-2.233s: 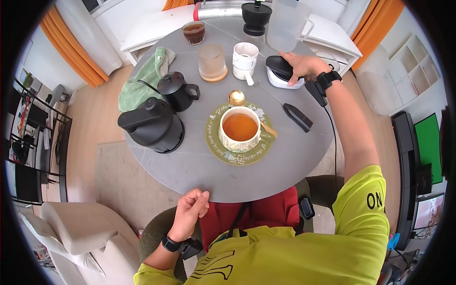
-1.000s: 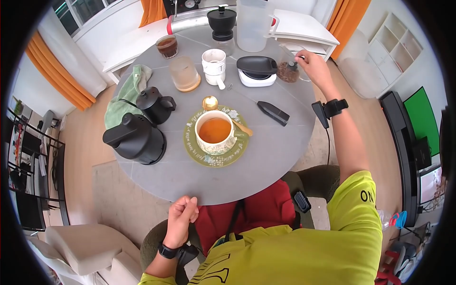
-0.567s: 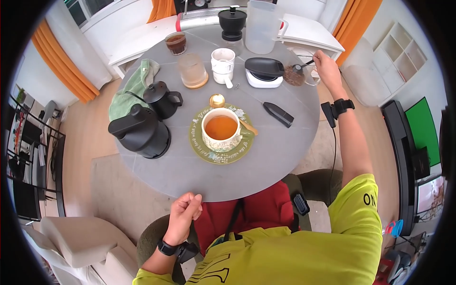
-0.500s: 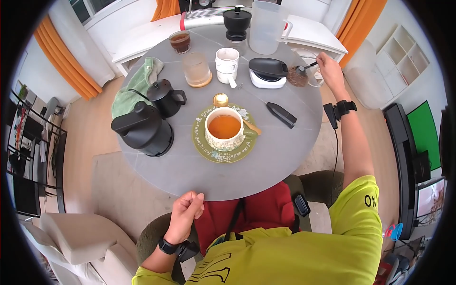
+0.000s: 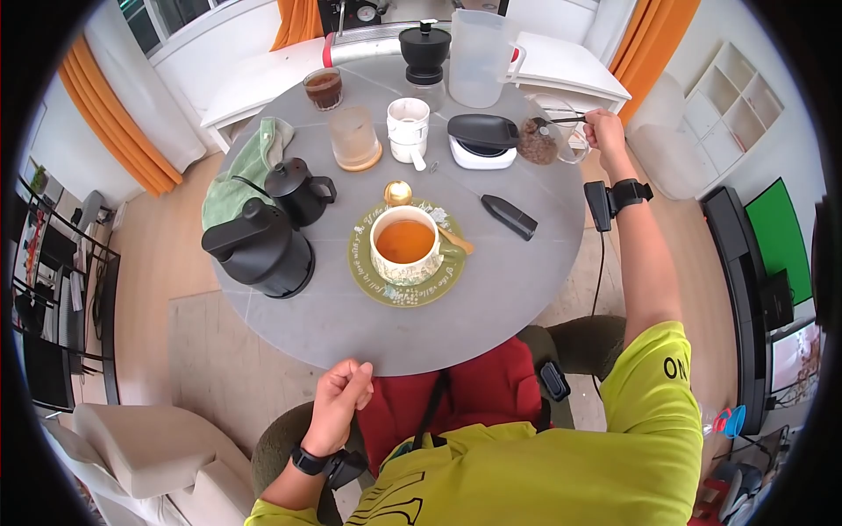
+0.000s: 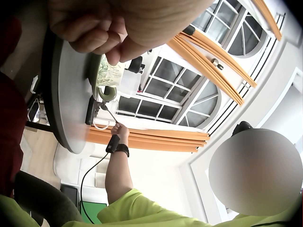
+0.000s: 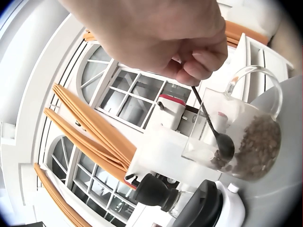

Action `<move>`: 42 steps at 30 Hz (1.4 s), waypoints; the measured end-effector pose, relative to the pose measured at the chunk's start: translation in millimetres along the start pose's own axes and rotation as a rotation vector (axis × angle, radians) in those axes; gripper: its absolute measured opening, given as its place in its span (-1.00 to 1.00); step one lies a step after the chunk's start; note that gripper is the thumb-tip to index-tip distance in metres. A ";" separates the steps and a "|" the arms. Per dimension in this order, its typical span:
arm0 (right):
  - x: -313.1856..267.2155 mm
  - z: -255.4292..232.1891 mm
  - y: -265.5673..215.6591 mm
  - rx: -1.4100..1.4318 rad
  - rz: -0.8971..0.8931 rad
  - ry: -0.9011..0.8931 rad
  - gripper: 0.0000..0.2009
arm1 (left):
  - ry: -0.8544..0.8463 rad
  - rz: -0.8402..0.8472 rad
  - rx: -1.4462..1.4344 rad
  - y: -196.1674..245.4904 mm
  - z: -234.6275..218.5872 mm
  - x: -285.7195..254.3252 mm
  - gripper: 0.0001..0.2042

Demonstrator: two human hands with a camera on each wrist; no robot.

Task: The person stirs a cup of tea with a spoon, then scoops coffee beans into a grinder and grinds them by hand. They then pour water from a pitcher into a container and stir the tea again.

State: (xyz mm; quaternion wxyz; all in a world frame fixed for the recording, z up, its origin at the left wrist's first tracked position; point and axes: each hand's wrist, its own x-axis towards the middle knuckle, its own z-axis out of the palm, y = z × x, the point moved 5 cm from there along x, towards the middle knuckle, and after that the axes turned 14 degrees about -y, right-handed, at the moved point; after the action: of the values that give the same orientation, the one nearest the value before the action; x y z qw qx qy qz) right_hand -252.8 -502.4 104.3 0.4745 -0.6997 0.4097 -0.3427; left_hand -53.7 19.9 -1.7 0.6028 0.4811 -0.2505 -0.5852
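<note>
In the head view, my right hand [image 5: 605, 131] reaches to the far right of the table. Its fingers pinch the thin handle of a black spoon [image 7: 225, 145], whose bowl is inside a clear glass jug [image 7: 274, 90] with brown beans [image 7: 258, 144]. Beside the jug is a white scale [image 5: 482, 159] with a black tray [image 5: 482, 131] on it. My left hand [image 5: 338, 403] is by the near table edge, fingers curled, holding nothing. A cup of orange-brown drink [image 5: 405, 242] stands on a green saucer [image 5: 364, 282], with a wooden-handled spoon [image 5: 458, 243] beside it.
A black kettle [image 5: 263, 250], small black pot [image 5: 298, 195] and green towel [image 5: 237, 197] stand left. Toward the back are a glass [image 5: 354, 140], white cup [image 5: 408, 127], grinder [image 5: 425, 57] and pitcher [image 5: 478, 61]. A frother [image 5: 509, 216] lies right.
My right hand has left the tray on the scale and now holds the black spoon in the jug. The tray rests on the scale. My left hand has barely moved.
</note>
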 end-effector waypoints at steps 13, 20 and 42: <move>-4.6 -38.7 21.1 0.399 0.033 0.140 -0.86 | -0.006 0.004 0.008 0.3 2.8 -0.4 -0.73; -20.6 -32.9 17.0 0.481 0.030 0.089 -0.87 | -0.003 0.004 0.013 1.4 5.8 -1.5 -0.73; -46.4 73.3 -38.4 -0.064 -0.226 -0.056 -0.85 | -0.018 0.079 -0.046 14.8 12.5 -5.7 -0.69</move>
State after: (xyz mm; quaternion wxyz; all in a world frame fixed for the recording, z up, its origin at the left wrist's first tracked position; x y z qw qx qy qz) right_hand -199.6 -424.4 113.2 0.4215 -0.7655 0.3256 -0.3610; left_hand -58.8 19.5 17.8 0.6342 0.4515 -0.2611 -0.5707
